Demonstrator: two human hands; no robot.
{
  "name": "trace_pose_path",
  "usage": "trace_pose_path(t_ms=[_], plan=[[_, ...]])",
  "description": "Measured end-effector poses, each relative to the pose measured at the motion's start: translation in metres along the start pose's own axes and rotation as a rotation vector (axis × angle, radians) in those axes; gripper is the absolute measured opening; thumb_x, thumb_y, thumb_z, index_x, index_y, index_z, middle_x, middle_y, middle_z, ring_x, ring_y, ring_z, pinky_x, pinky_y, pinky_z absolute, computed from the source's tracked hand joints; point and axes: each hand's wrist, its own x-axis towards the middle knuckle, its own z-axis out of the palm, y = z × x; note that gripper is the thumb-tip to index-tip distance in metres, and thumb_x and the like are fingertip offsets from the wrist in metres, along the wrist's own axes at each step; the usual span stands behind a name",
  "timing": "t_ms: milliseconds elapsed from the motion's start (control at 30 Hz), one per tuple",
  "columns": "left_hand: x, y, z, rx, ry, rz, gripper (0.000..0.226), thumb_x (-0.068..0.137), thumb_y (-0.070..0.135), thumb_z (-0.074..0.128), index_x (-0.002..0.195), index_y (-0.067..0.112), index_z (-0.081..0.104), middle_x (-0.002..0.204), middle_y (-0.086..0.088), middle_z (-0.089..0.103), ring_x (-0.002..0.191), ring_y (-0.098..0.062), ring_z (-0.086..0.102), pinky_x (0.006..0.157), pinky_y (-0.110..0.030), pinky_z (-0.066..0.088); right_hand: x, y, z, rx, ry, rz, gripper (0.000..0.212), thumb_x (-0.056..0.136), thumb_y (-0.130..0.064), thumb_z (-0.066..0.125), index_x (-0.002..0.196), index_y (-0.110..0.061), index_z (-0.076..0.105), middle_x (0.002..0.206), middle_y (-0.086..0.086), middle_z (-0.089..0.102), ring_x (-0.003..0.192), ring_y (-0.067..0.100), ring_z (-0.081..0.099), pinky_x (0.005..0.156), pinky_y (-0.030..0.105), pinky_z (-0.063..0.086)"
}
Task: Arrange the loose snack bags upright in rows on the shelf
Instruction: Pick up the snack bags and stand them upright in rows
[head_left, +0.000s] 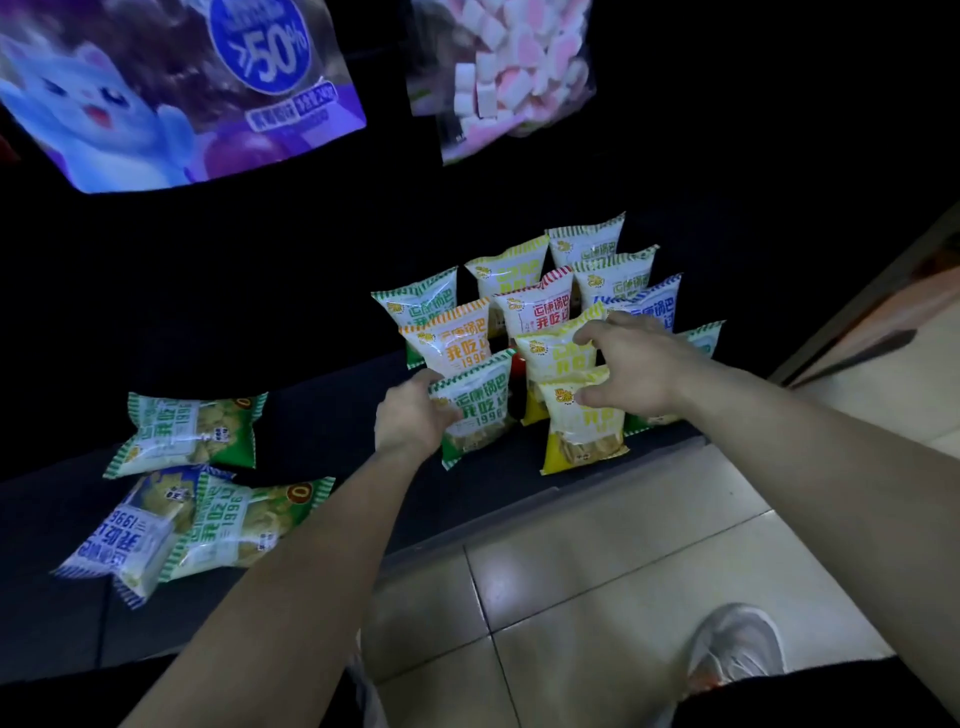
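Several small snack bags stand upright in rows at the right of the dark shelf (322, 410). My left hand (410, 415) grips the left edge of a green bag (480, 410) standing in the front row. My right hand (628, 369) rests over two yellow bags, its fingers on the top of the front yellow bag (582, 431) and against the one behind it (553, 351). Three loose bags lie flat at the left: a green one (189, 434), a second green one (249, 519) and a blue one (137, 535) partly under it.
A large purple bag (171, 88) and a clear bag of pink and white marshmallows (504, 67) hang above the shelf. The tiled floor (597, 571) and my shoe (737, 649) lie below the shelf's front edge. A wall edge rises at the right.
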Motion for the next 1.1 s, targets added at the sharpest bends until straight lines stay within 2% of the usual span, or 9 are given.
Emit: trace_pose_path(t_ms=[67, 167, 300, 400, 500, 667, 833, 933, 1100], plan=[[0.009, 0.000, 0.004, -0.029, 0.007, -0.011, 0.061, 0.082, 0.030, 0.078, 0.137, 0.024, 0.052, 0.110, -0.008, 0.069, 0.081, -0.022, 0.066, 0.072, -0.039, 0.058, 0.002, 0.000, 0.002, -0.008, -0.011, 0.003, 0.077, 0.084, -0.051, 0.071, 0.148, -0.029, 0.035, 0.149, 0.005, 0.037, 0.140, 0.030, 0.029, 0.107, 0.046, 0.038], [0.021, -0.001, 0.007, -0.075, 0.010, -0.024, 0.060, 0.081, 0.027, 0.080, 0.135, 0.025, 0.053, 0.117, -0.008, 0.067, 0.089, -0.023, 0.067, 0.074, -0.040, 0.059, 0.006, -0.001, 0.003, -0.017, -0.025, 0.008, 0.077, 0.083, -0.052, 0.071, 0.148, -0.030, 0.035, 0.148, 0.004, 0.037, 0.141, 0.031, 0.029, 0.108, 0.048, 0.038], [0.032, 0.000, 0.010, -0.097, -0.019, -0.005, 0.057, 0.081, 0.021, 0.080, 0.131, 0.025, 0.054, 0.130, -0.008, 0.056, 0.103, -0.023, 0.060, 0.081, -0.039, 0.056, 0.009, -0.005, 0.005, -0.032, -0.041, 0.000, 0.076, 0.083, -0.050, 0.071, 0.148, -0.030, 0.036, 0.147, 0.004, 0.038, 0.138, 0.030, 0.032, 0.106, 0.048, 0.040], [0.036, 0.005, 0.012, -0.015, -0.014, 0.022, 0.058, 0.083, 0.020, 0.077, 0.132, 0.025, 0.047, 0.133, -0.009, 0.045, 0.096, -0.024, 0.055, 0.073, -0.035, 0.051, 0.009, -0.013, 0.007, -0.046, -0.055, -0.008, 0.076, 0.084, -0.048, 0.071, 0.149, -0.030, 0.035, 0.150, 0.003, 0.036, 0.142, 0.030, 0.027, 0.108, 0.048, 0.039], [0.032, 0.011, 0.008, 0.172, 0.039, 0.031, 0.071, 0.081, 0.030, 0.078, 0.138, 0.023, 0.036, 0.136, -0.008, 0.040, 0.106, -0.031, 0.056, 0.070, -0.040, 0.050, 0.009, -0.023, 0.009, -0.071, -0.079, -0.021, 0.078, 0.083, -0.048, 0.071, 0.149, -0.030, 0.034, 0.151, 0.003, 0.034, 0.144, 0.031, 0.025, 0.108, 0.048, 0.039], [0.019, 0.005, -0.009, 0.282, 0.010, 0.044, 0.082, 0.079, 0.038, 0.079, 0.144, 0.022, 0.031, 0.139, -0.007, 0.039, 0.122, -0.030, 0.048, 0.081, -0.045, 0.053, 0.005, -0.039, 0.005, -0.108, -0.085, -0.043, 0.080, 0.084, -0.047, 0.071, 0.151, -0.029, 0.032, 0.152, 0.004, 0.034, 0.140, 0.030, 0.029, 0.105, 0.045, 0.038], [0.001, -0.012, -0.050, 0.279, -0.081, 0.052, 0.082, 0.079, 0.045, 0.076, 0.146, 0.023, 0.034, 0.142, -0.008, 0.040, 0.126, -0.029, 0.046, 0.094, -0.047, 0.049, -0.001, -0.059, 0.000, -0.089, -0.093, -0.045, 0.080, 0.084, -0.047, 0.070, 0.151, -0.028, 0.031, 0.155, 0.005, 0.031, 0.143, 0.030, 0.026, 0.110, 0.051, 0.035], [-0.021, -0.031, -0.088, 0.369, -0.141, 0.069, 0.082, 0.082, 0.047, 0.074, 0.148, 0.024, 0.033, 0.148, -0.008, 0.037, 0.130, -0.029, 0.045, 0.101, -0.043, 0.045, -0.006, -0.084, -0.003, -0.072, -0.085, -0.083, 0.081, 0.086, -0.046, 0.071, 0.153, -0.026, 0.030, 0.157, 0.007, 0.029, 0.145, 0.031, 0.026, 0.110, 0.048, 0.033], [-0.078, -0.072, -0.159, 0.470, -0.195, 0.051, 0.072, 0.086, 0.048, 0.069, 0.146, 0.024, 0.038, 0.143, -0.007, 0.042, 0.126, -0.027, 0.049, 0.101, -0.038, 0.043, -0.015, -0.150, 0.000, -0.068, -0.063, -0.233, 0.079, 0.085, -0.047, 0.071, 0.151, -0.024, 0.033, 0.153, 0.007, 0.034, 0.141, 0.032, 0.031, 0.107, 0.047, 0.040]])
